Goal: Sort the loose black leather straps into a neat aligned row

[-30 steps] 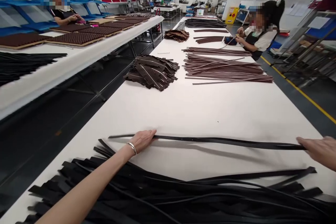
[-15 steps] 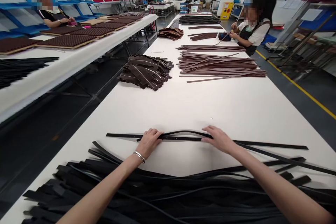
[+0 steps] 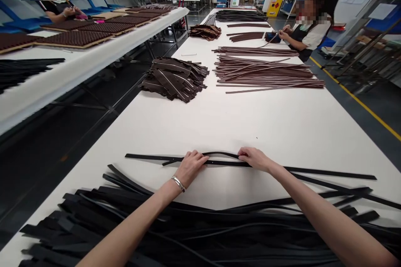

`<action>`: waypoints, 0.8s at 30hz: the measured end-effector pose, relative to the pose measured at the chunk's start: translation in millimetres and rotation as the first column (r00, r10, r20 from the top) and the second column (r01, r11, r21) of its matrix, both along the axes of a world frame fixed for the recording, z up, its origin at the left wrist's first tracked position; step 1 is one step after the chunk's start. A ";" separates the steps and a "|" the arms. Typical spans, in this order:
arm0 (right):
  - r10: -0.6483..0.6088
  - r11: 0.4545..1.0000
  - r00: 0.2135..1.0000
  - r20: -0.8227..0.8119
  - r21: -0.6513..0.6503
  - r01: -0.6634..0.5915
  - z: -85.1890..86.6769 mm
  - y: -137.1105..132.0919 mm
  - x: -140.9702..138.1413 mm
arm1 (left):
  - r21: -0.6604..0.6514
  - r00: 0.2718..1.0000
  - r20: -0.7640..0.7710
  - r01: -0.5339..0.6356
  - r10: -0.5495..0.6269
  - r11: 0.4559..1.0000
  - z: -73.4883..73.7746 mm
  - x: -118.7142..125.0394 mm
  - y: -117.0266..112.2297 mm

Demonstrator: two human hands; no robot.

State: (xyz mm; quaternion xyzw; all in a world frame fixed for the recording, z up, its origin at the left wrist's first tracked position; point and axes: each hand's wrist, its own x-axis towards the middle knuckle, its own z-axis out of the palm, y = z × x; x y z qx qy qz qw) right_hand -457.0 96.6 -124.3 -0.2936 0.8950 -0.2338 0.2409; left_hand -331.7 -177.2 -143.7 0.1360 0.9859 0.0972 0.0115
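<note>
Two long black strips point(image 3: 328, 172) lie across the white table point(image 3: 250, 125) in front of me. My left hand point(image 3: 190, 167) rests on them with fingers curled over the strips, a bracelet on the wrist. My right hand point(image 3: 255, 158) presses on the same strips a little to the right. Between the hands the upper strip point(image 3: 219, 154) bows up in a low arch. A big heap of black strips point(image 3: 188, 229) lies under my forearms at the near edge.
Brown strips point(image 3: 266, 73) and a pile of dark short pieces point(image 3: 173, 78) lie further up the table. A person point(image 3: 308, 21) works at the far right side. Another person point(image 3: 53, 6) sits at the left table with brown mats point(image 3: 75, 37). An aisle runs between the tables.
My right hand came in from the far right end of the strip to its middle. Both hands then moved closer together, and the upper strip bowed up between them.
</note>
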 end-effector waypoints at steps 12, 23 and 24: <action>0.101 0.980 0.988 -0.115 -0.158 -0.119 -21.4 -51.1 2.9 | 0.409 0.960 0.129 -0.279 0.247 0.869 -5.0 5.5 7.4; -0.131 0.956 0.988 -0.078 -0.275 0.106 -29.9 -40.3 4.8 | 0.157 0.973 -0.228 -0.005 0.041 0.988 -16.7 13.2 -9.6; -0.132 0.947 0.987 -0.089 -0.304 0.099 -32.2 -41.3 7.5 | 0.162 0.974 -0.222 0.005 0.031 0.987 -17.0 11.3 -10.2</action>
